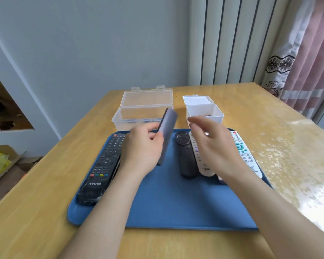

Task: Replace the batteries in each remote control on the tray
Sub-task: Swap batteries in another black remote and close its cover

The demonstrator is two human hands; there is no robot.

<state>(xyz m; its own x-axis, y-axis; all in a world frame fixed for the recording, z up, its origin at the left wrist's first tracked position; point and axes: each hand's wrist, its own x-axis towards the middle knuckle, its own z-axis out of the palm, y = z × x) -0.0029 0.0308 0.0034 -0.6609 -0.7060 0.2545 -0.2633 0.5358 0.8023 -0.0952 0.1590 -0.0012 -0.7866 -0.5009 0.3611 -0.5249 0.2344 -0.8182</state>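
Note:
My left hand [142, 146] grips a slim dark grey remote [167, 128] and holds it tilted above the blue tray [176, 206], its back turned towards me. My right hand [209, 146] hovers just right of it with relaxed, loosely bent fingers and holds nothing. Flat on the tray lie a black THTF remote [101, 165] at the left, a dark oval remote [186, 156] in the middle, and two white remotes, one [202, 165] partly under my right hand and one [245, 152] at the right edge.
Behind the tray stand an open clear plastic box [138, 113] and an open white box [204, 111] with something small inside. The wooden table [288, 146] has bare room to the right. A wall, a radiator and a curtain lie beyond.

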